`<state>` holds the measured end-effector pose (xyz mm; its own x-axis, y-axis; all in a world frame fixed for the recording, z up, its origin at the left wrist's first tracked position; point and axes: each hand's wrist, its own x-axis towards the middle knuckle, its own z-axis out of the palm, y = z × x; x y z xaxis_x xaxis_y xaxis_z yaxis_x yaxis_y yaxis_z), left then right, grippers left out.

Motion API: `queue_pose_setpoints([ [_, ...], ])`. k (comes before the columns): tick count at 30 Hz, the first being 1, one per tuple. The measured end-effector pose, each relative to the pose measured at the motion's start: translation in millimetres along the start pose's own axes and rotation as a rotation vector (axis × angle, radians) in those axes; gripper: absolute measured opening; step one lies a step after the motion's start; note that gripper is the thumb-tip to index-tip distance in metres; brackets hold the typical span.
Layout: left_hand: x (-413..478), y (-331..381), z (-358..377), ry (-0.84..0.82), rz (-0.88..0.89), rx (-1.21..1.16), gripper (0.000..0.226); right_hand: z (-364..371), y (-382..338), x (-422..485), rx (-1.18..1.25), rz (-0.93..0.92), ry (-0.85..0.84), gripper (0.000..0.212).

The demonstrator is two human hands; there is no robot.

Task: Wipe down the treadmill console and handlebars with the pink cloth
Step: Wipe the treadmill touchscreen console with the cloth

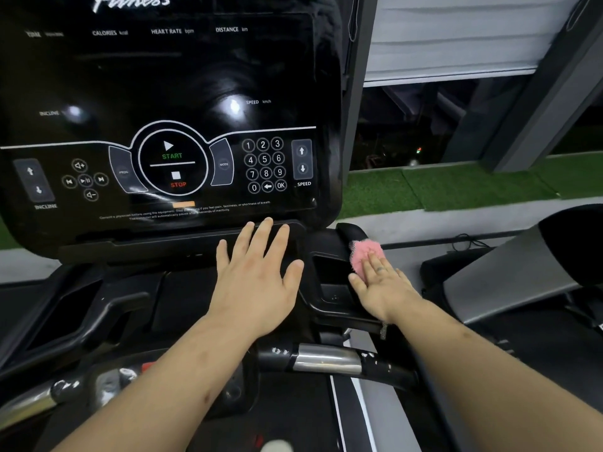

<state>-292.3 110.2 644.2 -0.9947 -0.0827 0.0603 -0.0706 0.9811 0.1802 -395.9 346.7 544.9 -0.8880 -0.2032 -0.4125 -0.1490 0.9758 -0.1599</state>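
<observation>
Pressing the pink cloth [361,252] flat against the right edge of the console [163,93] base, the right hand [383,290] has fingers straight and palm down, with the cloth bunched under and just beyond the fingertips. To its left, the left hand [257,275] lies flat and spread on the ledge below the button panel, holding nothing. The cloth is small, fluffy and crumpled. It's probably light, soft and floppy, likely to slide on the glossy plastic and ball up. Best kept under a flat palm or pinched at a fold. Nearer, the handlebar [326,357], part chrome, is untouched. Far right there is green turf [456,187].
</observation>
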Motion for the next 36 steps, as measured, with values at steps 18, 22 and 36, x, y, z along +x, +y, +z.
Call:
queue_pose_setpoints([
  [18,-2.3,-0.6,2.1,0.006,0.001,0.000,0.077,-27.0,-45.0,56.9,0.250,-0.182,-0.024,0.067],
  [22,-1.8,-1.3,1.1,0.002,0.005,-0.005,0.077,-34.0,-71.8,58.4,0.352,-0.206,-0.088,0.062],
  [36,-2.4,-0.9,1.5,0.011,0.004,-0.031,0.079,-30.6,-40.3,45.6,0.269,-0.255,-0.078,0.076],
])
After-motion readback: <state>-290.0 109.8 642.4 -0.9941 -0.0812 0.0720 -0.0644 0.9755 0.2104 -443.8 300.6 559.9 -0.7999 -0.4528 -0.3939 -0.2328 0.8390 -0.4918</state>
